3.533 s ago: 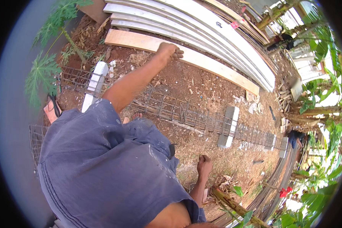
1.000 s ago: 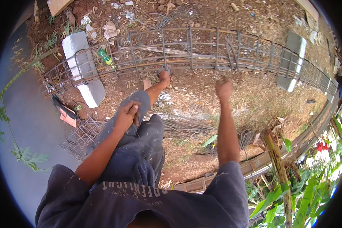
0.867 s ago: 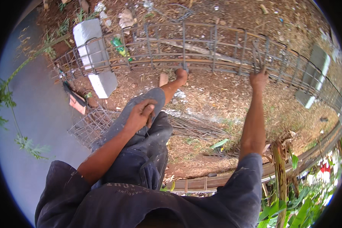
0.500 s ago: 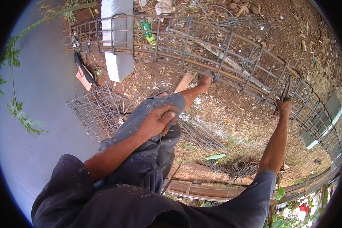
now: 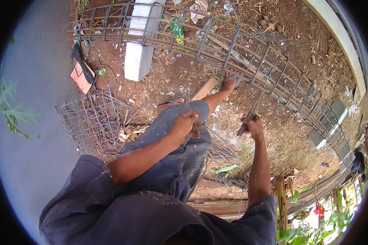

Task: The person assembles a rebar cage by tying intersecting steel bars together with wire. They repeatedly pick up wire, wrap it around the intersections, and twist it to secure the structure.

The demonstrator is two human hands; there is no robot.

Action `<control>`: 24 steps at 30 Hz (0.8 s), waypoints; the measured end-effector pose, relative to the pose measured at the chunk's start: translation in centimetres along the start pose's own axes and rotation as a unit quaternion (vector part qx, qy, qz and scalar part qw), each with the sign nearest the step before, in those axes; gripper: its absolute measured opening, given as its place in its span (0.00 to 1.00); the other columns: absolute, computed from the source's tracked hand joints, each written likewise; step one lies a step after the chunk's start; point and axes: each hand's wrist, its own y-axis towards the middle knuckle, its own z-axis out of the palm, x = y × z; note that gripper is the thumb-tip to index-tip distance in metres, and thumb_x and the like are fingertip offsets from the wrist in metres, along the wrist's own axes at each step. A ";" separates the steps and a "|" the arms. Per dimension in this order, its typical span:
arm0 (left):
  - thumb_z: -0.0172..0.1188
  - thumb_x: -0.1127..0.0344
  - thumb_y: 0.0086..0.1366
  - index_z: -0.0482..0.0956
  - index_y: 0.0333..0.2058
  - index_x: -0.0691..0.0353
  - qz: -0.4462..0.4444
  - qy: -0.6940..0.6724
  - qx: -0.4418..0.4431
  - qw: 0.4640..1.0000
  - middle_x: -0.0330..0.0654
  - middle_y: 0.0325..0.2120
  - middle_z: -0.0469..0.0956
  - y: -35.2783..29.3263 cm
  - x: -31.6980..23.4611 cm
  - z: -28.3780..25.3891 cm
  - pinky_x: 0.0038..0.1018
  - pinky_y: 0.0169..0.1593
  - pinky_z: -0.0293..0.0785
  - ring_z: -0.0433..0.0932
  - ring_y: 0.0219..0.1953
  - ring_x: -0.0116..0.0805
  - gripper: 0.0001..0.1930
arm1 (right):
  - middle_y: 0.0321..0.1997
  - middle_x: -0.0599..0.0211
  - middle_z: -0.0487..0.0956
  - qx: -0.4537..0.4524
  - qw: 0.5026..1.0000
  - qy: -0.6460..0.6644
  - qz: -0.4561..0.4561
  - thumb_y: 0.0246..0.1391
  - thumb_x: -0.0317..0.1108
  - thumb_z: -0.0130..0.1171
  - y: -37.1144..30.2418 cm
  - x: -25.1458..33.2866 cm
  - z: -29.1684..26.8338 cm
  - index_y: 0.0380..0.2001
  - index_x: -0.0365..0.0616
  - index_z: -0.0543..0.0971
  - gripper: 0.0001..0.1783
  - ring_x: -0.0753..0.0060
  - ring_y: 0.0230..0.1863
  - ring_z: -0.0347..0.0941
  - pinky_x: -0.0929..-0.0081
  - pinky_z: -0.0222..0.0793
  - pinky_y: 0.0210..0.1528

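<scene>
My right hand (image 5: 254, 125) is wrapped around a long, slim, dark metal tool (image 5: 255, 107), whose exact kind I cannot make out. The tool's far end lies just short of the near bars of a long rebar cage (image 5: 237, 53). Over my bent knee, my left hand (image 5: 187, 125) has its fingers curled in a pinch; whatever they may hold is hidden or too thin to name. My sandalled foot (image 5: 230, 83) is right beside the cage's near bars. Hooped stirrups run along the cage, which rests over a white block (image 5: 138, 61) on the left.
A grey wall (image 5: 37, 102) rises on the left. Beside it lie tangled wire mesh (image 5: 88, 120) and an orange-pink piece (image 5: 82, 77). A green bottle (image 5: 177, 29) sits behind the cage bars. Blocks (image 5: 317, 139) stand under the right end. A wooden piece (image 5: 205, 88) lies near my foot.
My right hand has drawn back from the cage toward me and leftward, bringing the tool with it. The left hand stays pinched near the knee. My view has shifted somewhat.
</scene>
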 end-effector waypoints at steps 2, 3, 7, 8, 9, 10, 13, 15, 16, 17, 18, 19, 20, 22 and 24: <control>0.45 0.62 0.74 0.73 0.43 0.63 -0.022 -0.023 0.041 0.999 0.43 0.28 0.77 -2.5 1.0 -2.3 0.31 0.28 0.80 0.79 0.22 0.33 0.11 | 0.31 0.55 0.76 0.002 0.999 -0.037 -0.006 0.41 0.34 0.71 -3.3 1.7 5.2 0.43 0.28 0.66 0.31 0.65 0.23 0.78 0.72 0.79 0.19; 0.45 0.62 0.74 0.73 0.42 0.62 -0.028 -0.033 0.059 0.997 0.43 0.28 0.78 -3.9 0.7 -3.2 0.32 0.30 0.80 0.80 0.24 0.34 0.11 | 0.31 0.54 0.76 0.008 0.998 -0.058 -0.020 0.42 0.36 0.72 -4.8 2.5 7.5 0.43 0.29 0.67 0.31 0.65 0.23 0.78 0.71 0.78 0.18; 0.45 0.62 0.74 0.72 0.44 0.63 -0.022 0.051 0.107 0.993 0.46 0.30 0.79 -10.6 -0.8 -7.8 0.34 0.38 0.81 0.83 0.31 0.40 0.12 | 0.28 0.54 0.78 0.016 0.998 -0.064 -0.026 0.42 0.41 0.71 -6.2 3.9 16.2 0.40 0.30 0.69 0.30 0.65 0.25 0.78 0.71 0.76 0.21; 0.45 0.62 0.74 0.72 0.44 0.64 -0.023 0.044 0.103 0.993 0.47 0.31 0.79 -11.5 -1.0 -9.5 0.34 0.39 0.81 0.83 0.32 0.40 0.12 | 0.29 0.51 0.79 -0.009 0.994 -0.094 -0.050 0.41 0.44 0.70 -5.8 4.4 18.4 0.41 0.30 0.69 0.32 0.61 0.29 0.79 0.67 0.75 0.28; 0.45 0.62 0.74 0.72 0.44 0.64 -0.024 0.034 0.099 0.994 0.47 0.31 0.79 -12.2 -1.2 -11.3 0.34 0.39 0.81 0.83 0.33 0.41 0.12 | 0.30 0.49 0.79 -0.034 0.988 -0.129 -0.075 0.40 0.47 0.69 -5.2 5.0 20.4 0.41 0.29 0.70 0.34 0.56 0.33 0.79 0.64 0.74 0.35; 0.45 0.62 0.74 0.71 0.44 0.64 -0.024 0.029 0.091 0.995 0.48 0.32 0.79 -12.5 -1.4 -13.0 0.34 0.39 0.81 0.84 0.34 0.42 0.12 | 0.31 0.47 0.80 -0.056 0.981 -0.156 -0.102 0.40 0.49 0.68 -4.1 5.7 22.5 0.41 0.29 0.70 0.35 0.51 0.36 0.80 0.61 0.73 0.42; 0.45 0.64 0.74 0.71 0.44 0.65 -0.027 -0.006 0.081 0.996 0.50 0.33 0.80 -12.1 -2.4 -18.8 0.35 0.40 0.81 0.84 0.37 0.43 0.11 | 0.35 0.39 0.80 -0.108 0.961 -0.197 -0.159 0.41 0.50 0.65 -1.5 10.3 27.7 0.43 0.28 0.70 0.36 0.42 0.39 0.79 0.56 0.72 0.45; 0.47 0.63 0.74 0.71 0.44 0.65 -0.044 -0.006 0.063 0.997 0.50 0.34 0.80 -10.8 -3.2 -21.6 0.35 0.40 0.81 0.83 0.37 0.43 0.11 | 0.36 0.37 0.79 -0.134 0.961 -0.184 -0.155 0.43 0.51 0.64 0.7 13.7 30.9 0.44 0.27 0.69 0.37 0.38 0.40 0.77 0.55 0.71 0.47; 0.47 0.63 0.73 0.71 0.45 0.65 -0.054 0.000 0.054 0.997 0.50 0.34 0.80 -9.9 -4.3 -23.2 0.36 0.40 0.81 0.83 0.37 0.43 0.12 | 0.36 0.38 0.79 -0.194 0.939 -0.183 -0.215 0.43 0.53 0.65 3.9 13.5 31.8 0.44 0.29 0.69 0.37 0.39 0.39 0.77 0.55 0.71 0.46; 0.48 0.62 0.73 0.71 0.45 0.65 -0.054 0.024 0.067 0.996 0.50 0.34 0.80 -8.8 -5.7 -24.5 0.35 0.40 0.81 0.83 0.37 0.43 0.12 | 0.38 0.41 0.79 -0.216 0.931 -0.161 -0.247 0.43 0.55 0.66 5.3 15.0 32.1 0.45 0.31 0.69 0.38 0.40 0.39 0.77 0.54 0.71 0.46; 0.49 0.61 0.73 0.71 0.45 0.65 -0.061 0.043 0.072 0.995 0.50 0.35 0.80 -7.8 -7.0 -24.9 0.34 0.40 0.81 0.83 0.37 0.42 0.12 | 0.39 0.42 0.79 -0.243 0.926 -0.190 -0.220 0.43 0.55 0.66 5.0 17.4 32.6 0.45 0.33 0.70 0.37 0.40 0.40 0.77 0.53 0.71 0.45; 0.49 0.61 0.73 0.71 0.45 0.65 -0.071 0.065 0.091 0.991 0.50 0.35 0.80 -6.4 -8.1 -25.3 0.34 0.40 0.80 0.83 0.37 0.41 0.12 | 0.38 0.44 0.80 -0.313 0.894 -0.177 -0.266 0.44 0.55 0.66 7.9 17.2 32.4 0.46 0.33 0.71 0.37 0.39 0.39 0.77 0.52 0.71 0.44; 0.48 0.62 0.73 0.70 0.44 0.65 -0.079 0.067 0.114 0.988 0.48 0.33 0.80 -5.0 -9.3 -26.2 0.31 0.36 0.79 0.82 0.34 0.37 0.12 | 0.41 0.43 0.79 -0.335 0.880 -0.229 -0.245 0.45 0.54 0.65 8.5 18.9 32.7 0.49 0.34 0.71 0.37 0.39 0.42 0.77 0.51 0.71 0.44; 0.47 0.63 0.73 0.70 0.44 0.66 -0.091 0.090 0.169 0.977 0.46 0.31 0.79 -1.9 -11.9 -27.6 0.27 0.31 0.77 0.81 0.31 0.31 0.11 | 0.48 0.41 0.75 -0.428 0.802 -0.297 -0.292 0.49 0.52 0.62 12.5 18.7 32.4 0.55 0.37 0.69 0.37 0.39 0.49 0.73 0.50 0.70 0.47; 0.47 0.64 0.72 0.70 0.43 0.66 -0.093 0.105 0.191 0.971 0.44 0.29 0.79 0.1 -14.4 -29.5 0.26 0.29 0.76 0.80 0.29 0.29 0.10 | 0.52 0.43 0.73 -0.427 0.824 -0.332 -0.169 0.52 0.52 0.60 12.4 21.1 34.4 0.60 0.44 0.68 0.36 0.41 0.53 0.71 0.47 0.69 0.52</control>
